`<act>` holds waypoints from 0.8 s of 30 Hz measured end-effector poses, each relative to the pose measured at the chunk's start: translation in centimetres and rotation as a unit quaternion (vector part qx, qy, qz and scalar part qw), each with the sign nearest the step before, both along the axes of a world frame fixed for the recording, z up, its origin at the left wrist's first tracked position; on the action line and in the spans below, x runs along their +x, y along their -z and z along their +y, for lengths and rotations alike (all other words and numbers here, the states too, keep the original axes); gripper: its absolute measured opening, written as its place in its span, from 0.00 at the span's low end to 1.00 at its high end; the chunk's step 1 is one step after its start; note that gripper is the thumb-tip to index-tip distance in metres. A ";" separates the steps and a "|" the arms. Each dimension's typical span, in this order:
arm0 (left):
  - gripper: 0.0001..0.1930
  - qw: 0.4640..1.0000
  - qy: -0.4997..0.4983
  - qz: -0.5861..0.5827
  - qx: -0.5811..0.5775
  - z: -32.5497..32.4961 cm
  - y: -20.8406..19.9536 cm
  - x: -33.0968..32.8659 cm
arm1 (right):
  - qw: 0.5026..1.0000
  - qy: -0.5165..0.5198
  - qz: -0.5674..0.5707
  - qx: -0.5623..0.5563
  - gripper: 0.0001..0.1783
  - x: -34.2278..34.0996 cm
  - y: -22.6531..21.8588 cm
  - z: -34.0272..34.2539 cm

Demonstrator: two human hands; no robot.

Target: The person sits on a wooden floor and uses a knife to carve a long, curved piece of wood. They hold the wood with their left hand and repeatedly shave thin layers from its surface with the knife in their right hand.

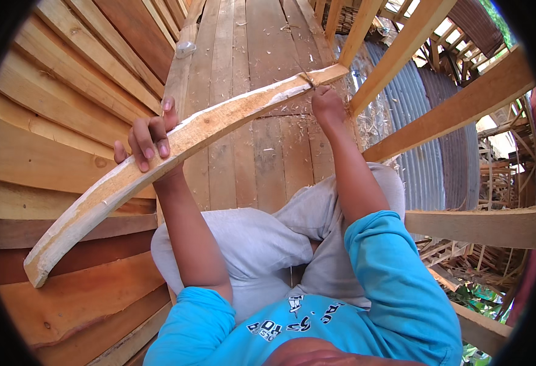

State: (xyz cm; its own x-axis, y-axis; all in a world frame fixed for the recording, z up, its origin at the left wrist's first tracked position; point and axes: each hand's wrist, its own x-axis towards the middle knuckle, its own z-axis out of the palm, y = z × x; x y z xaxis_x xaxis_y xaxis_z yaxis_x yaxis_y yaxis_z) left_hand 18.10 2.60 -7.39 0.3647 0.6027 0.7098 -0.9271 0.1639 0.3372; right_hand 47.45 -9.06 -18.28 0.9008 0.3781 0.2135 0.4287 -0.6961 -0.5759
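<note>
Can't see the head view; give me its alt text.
A long piece of pale wood is held partway along by a seated person's left hand, with the curled right hand near its far end, by a thin dark item too indistinct to identify. Around them: plank floor, wooden boards left, wooden bars right.

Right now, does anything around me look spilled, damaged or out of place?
Wood shavings litter the plank floor, and a small clear object sits alone near its left edge, looking stray; I can't tell what it is. The curved timber shows no obvious break.
</note>
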 end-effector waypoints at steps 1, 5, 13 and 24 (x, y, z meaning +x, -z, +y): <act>0.32 1.000 0.003 -0.002 0.006 0.1 0.0 0.0 | 0.999 0.039 0.032 -0.001 0.35 0.2 -0.3 0.2; 0.31 1.000 0.017 -0.018 0.018 0.4 0.5 -0.8 | 0.993 -0.101 0.051 -0.032 0.34 -2.1 -0.1 0.5; 0.32 1.000 -0.004 0.004 0.006 0.0 0.1 -0.5 | 0.993 -0.063 0.100 0.010 0.35 -2.2 -0.9 0.0; 0.34 0.997 -0.032 -0.051 0.050 0.4 -1.7 -3.1 | 0.994 -0.047 0.095 -0.010 0.35 -1.8 -0.7 1.2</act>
